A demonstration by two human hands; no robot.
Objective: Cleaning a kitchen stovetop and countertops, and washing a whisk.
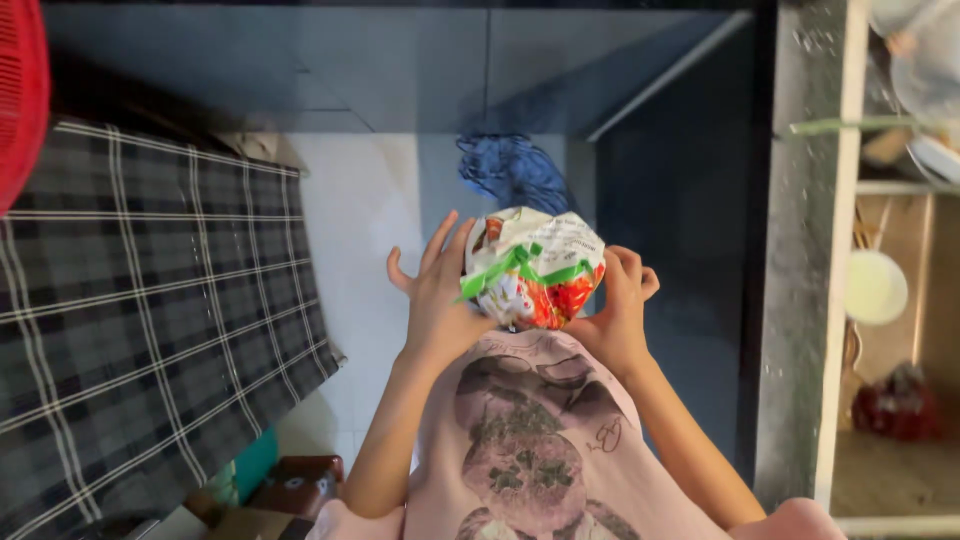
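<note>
While I hold this crumpled packet (pixel 535 268) up in front of my chest, it looks puffy and slick, a white, red and green plastic bundle, and I judge it could squirt out sideways if my palms press unevenly. It sits in mid-air between both hands, above my pink printed shirt (pixel 530 440), well over the pale floor (pixel 350 200). My left hand (pixel 440 295) is only half committed: palm against the packet's left side, fingers splayed and lifted, so that side is the weak one. My right hand (pixel 618 310) curls round the right edge, fingers bent onto it, a firmer clasp. If it drops, it lands on the floor near the blue cloth (pixel 510 170) lying farther off. Checked blanket (pixel 150 300) to the left, grey shelf unit (pixel 810 280) to the right.
</note>
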